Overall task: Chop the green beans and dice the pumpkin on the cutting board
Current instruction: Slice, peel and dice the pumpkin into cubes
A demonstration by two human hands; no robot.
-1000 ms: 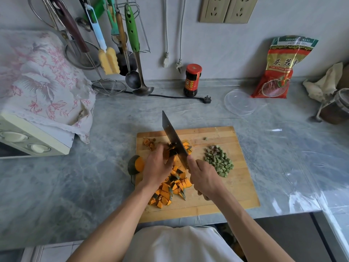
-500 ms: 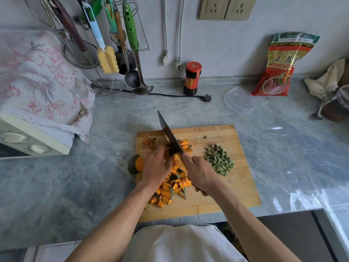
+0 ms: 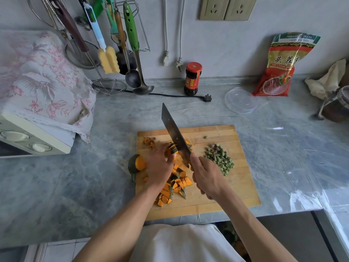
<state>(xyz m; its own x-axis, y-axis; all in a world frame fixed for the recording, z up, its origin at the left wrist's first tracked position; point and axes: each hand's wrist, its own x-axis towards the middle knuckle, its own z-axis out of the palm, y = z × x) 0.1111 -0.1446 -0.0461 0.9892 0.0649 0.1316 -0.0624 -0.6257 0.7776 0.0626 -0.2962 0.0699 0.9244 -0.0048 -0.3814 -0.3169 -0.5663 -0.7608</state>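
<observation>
Orange pumpkin strips (image 3: 172, 149) under left hand (image 3: 158, 167), right hand (image 3: 205, 175) gripping cleaver (image 3: 174, 134)

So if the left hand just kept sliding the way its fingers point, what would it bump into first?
Most likely the knife. The left hand holds the pumpkin piece with its fingers aimed up and right, and the blade stands right against that piece. How far the fingertips are from the blade is hard to judge from this view.

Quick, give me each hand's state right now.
Left hand: holds the pumpkin strip on the cutting board.
Right hand: grips the cleaver.
</observation>
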